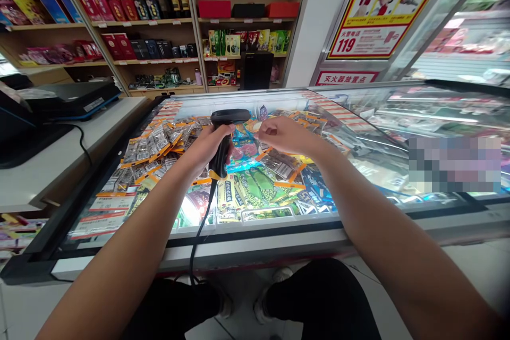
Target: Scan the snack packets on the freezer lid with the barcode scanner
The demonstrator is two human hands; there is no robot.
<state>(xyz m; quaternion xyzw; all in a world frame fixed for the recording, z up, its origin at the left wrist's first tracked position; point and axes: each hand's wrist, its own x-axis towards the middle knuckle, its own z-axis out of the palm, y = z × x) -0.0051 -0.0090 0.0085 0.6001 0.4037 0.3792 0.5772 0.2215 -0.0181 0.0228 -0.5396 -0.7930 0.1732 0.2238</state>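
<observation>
forearms (133, 226) nearest, lower frame | black scanner (220, 162) centre: left hand (213, 143) fingers clamped round handle, likely keeping top uncovered | right hand (285, 135) beside, fingers curled, can't tell if pinching | packets (255, 188) below, in display case (258, 241)

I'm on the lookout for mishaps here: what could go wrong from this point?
The cable of the scanner in the left hand hangs down past the freezer's front edge, near the legs, so it might snag. The orange-edged packets overlap in a loose heap; a brushing forearm could shift some. The right hand is close to the scanner, so they might bump.
</observation>
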